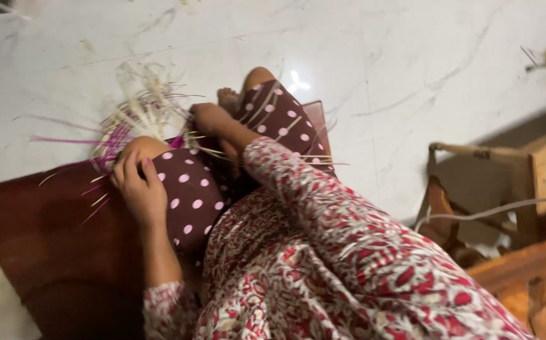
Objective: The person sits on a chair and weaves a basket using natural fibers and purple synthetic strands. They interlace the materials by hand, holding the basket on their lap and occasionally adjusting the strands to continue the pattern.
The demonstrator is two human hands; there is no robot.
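I sit on a dark red mat [46, 252] on a pale marble floor [411, 75]. My left hand [137, 189] lies on my polka-dot knee [188, 195], fingers curled together against a half-woven basket [128, 126] of straw and purple strips. Many loose ends stick out, so I judge much weaving remains. My right hand [210, 118] grips the rim, fingers closed on strands. The basket is blurred and partly hidden; wooden furniture [537, 170] is cut off at right.

White marble floor [411, 56], dark brown mat [40, 239], wooden furniture [531, 271] right.
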